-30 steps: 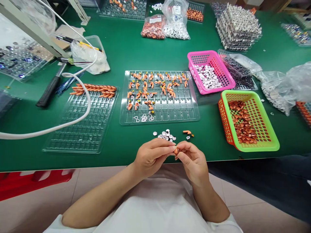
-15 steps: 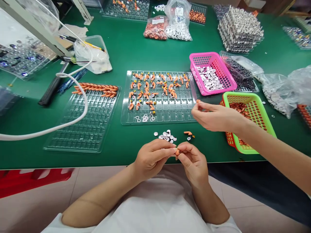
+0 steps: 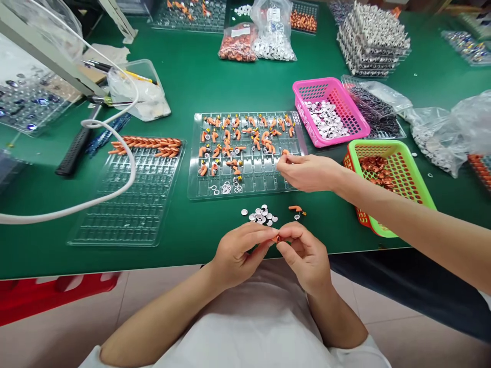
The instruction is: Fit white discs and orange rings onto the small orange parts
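Note:
A small orange-copper part (image 3: 276,238) is pinched between my left hand (image 3: 240,254) and my right hand (image 3: 307,258), close to the table's front edge. The fingertips of both hands cover most of it. Just beyond them lies a loose group of white discs (image 3: 262,214). An orange piece with a small ring (image 3: 295,208) rests to the right of the discs. Behind these stands a clear compartment tray (image 3: 245,192), with orange curved pieces in its upper rows and white rings in its bottom row.
Another person's hand (image 3: 307,173) reaches in from the right over the clear tray, holding a small orange piece. Pink basket (image 3: 362,125) and green basket (image 3: 416,191) stand at right. A second clear tray (image 3: 118,220), a hammer (image 3: 76,148) and a white cable (image 3: 76,208) lie left.
The other person's hand has moved left over the clear tray with its orange piece. The part between my fingers has turned slightly; my hands have barely moved. The view has shifted a little.

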`<state>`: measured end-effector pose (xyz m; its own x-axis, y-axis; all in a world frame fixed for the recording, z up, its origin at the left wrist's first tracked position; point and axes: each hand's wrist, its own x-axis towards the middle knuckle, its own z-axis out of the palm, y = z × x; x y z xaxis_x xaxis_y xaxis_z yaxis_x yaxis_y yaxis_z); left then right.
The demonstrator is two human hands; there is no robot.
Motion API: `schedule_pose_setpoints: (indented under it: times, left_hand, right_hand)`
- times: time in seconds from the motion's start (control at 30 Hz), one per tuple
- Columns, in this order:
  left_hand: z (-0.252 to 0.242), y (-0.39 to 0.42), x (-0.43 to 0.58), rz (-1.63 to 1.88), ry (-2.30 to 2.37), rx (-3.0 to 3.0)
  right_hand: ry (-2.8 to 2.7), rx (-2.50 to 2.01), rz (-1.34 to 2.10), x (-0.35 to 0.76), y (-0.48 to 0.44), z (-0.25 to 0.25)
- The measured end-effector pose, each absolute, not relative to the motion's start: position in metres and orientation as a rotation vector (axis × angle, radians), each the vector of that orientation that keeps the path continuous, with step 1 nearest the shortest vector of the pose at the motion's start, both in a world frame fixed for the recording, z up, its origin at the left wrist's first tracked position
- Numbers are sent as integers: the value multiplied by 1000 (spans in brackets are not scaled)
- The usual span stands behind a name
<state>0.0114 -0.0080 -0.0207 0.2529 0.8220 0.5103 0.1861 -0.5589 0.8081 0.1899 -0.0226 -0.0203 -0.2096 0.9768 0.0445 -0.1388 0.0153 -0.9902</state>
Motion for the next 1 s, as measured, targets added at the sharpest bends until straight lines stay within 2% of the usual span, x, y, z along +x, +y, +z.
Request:
schedule_pose_setpoints:
  times: [0.23, 0.63, 1.0]
  left_hand:
    - [-21, -12, 14, 1340, 1089, 1872]
    - [-22, -13, 14, 1305, 978, 1679]
    - [-3, -16, 19, 1028, 1036, 934]
  right_hand:
    - [-1422, -1035, 1154, 186, -29, -25]
    - [-1336, -994, 1237, 186, -30, -24]
    - [-1465, -1033, 1082, 186, -30, -25]
